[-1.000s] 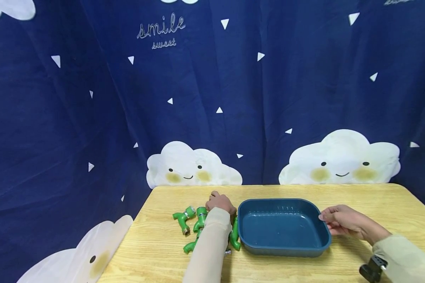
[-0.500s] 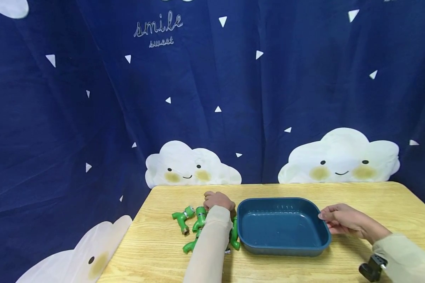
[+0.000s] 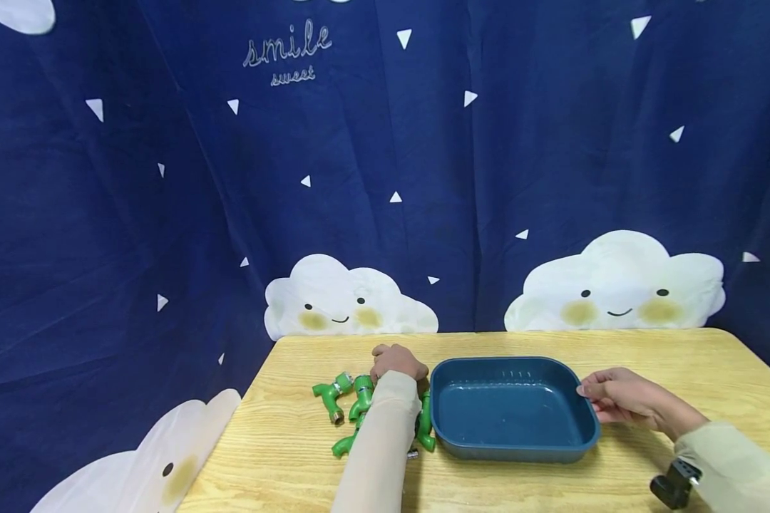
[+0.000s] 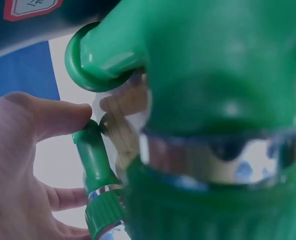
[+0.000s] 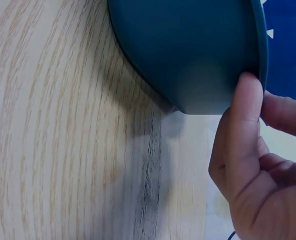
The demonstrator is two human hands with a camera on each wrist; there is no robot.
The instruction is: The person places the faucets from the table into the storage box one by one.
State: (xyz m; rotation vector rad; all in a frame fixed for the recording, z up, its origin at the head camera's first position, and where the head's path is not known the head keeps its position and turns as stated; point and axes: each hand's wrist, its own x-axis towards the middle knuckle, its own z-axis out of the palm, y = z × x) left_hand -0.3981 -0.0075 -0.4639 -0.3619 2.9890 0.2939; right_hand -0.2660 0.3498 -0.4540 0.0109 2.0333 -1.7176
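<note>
Over a group of green faucets on the left of the table, my left hand (image 3: 398, 362) reaches down. In the left wrist view its thumb and fingers pinch a small green faucet (image 4: 94, 155) with a silver ring. A larger-looking green faucet (image 4: 223, 75) fills the right of that view, close to the camera. My right hand (image 3: 630, 401) holds the right rim of a dark blue rectangular basin (image 3: 516, 454), thumb and fingers on either side of the wall. The head view hides the left fingertips behind hand and sleeve.
Around the left sleeve lie other green faucets: one at the far left (image 3: 331, 400), one beside the wrist (image 3: 362, 399), one against the basin's left side (image 3: 426, 422). They rest on a light wooden table (image 3: 276, 456). Behind it hangs a blue curtain (image 3: 359, 142) with clouds.
</note>
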